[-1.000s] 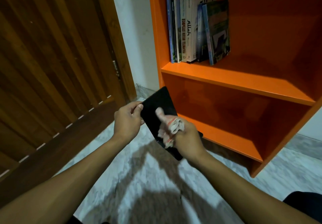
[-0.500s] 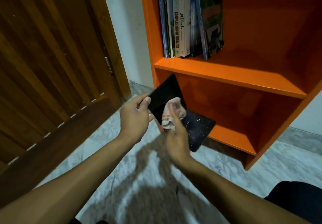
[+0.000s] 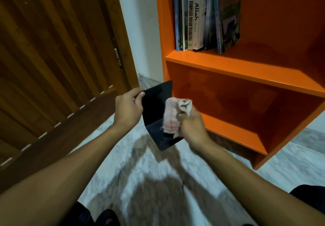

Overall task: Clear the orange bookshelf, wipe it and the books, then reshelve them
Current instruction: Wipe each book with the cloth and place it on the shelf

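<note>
Both forearms bare to the frame's lower edge; no sleeves, watch, bracelet or rings visible on left hand point(image 3: 128, 109) or right hand point(image 3: 192, 127). Left thumbnail short and plain. Dark clothing at the lower right corner point(image 3: 311, 196) and lower centre, likely trousers over the legs; a dark rounded shape at the bottom edge point(image 3: 107, 218), too blurred to tell footwear from fabric.

Dim indoor light, soft floor point(image 3: 144, 181) shadows, wide-angle bending, slight blur
</note>
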Tool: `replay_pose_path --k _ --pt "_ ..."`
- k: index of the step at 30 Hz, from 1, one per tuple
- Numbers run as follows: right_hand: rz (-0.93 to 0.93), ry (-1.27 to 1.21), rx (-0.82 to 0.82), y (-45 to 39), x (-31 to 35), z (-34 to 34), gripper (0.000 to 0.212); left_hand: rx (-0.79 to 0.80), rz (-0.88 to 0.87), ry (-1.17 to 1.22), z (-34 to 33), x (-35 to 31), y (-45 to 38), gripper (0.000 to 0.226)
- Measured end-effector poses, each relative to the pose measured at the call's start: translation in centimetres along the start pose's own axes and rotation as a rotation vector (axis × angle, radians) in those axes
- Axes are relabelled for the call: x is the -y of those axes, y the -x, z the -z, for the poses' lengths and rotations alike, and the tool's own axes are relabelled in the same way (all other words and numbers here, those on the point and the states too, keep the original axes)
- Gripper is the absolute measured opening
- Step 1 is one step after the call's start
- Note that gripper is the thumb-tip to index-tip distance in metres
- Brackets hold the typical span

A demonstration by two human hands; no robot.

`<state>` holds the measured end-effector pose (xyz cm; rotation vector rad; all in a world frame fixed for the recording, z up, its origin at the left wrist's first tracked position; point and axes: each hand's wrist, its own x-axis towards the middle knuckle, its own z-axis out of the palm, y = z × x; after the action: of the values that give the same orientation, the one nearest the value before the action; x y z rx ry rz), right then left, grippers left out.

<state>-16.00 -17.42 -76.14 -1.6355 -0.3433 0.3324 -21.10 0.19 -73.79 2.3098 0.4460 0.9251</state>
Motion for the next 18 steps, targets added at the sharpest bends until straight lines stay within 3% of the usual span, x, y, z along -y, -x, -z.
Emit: replay_pose_path --k 3,7,9,13,18 --pt "0.104 0.348 -0.066 -2.1 -0.7 3.0 0.023 0.005 -0.015 0.01 0.2 -0.1 0.2 0.021" --pt "0.046 1.016 -0.051 -3.7 -3.7 3.6 0.059 -0.008 -0.09 0.054 -0.5 -1.6 0.5 0.02" --pt "0.047 1.236 -0.003 -3.0 -5.3 2.2 0.066 -0.026 -0.095 0.102 -1.1 -2.6 0.7 0.02" --pt "0.114 1.399 0.042 -1.1 -7.4 -0.3 0.062 -0.015 -0.07 0.136 -2.1 -3.2 1.0 0.019" --pt "0.181 1.293 0.154 1.3 -8.7 -2.2 0.071 0.013 0.028 0.192 -2.5 -2.7 0.9 0.018"
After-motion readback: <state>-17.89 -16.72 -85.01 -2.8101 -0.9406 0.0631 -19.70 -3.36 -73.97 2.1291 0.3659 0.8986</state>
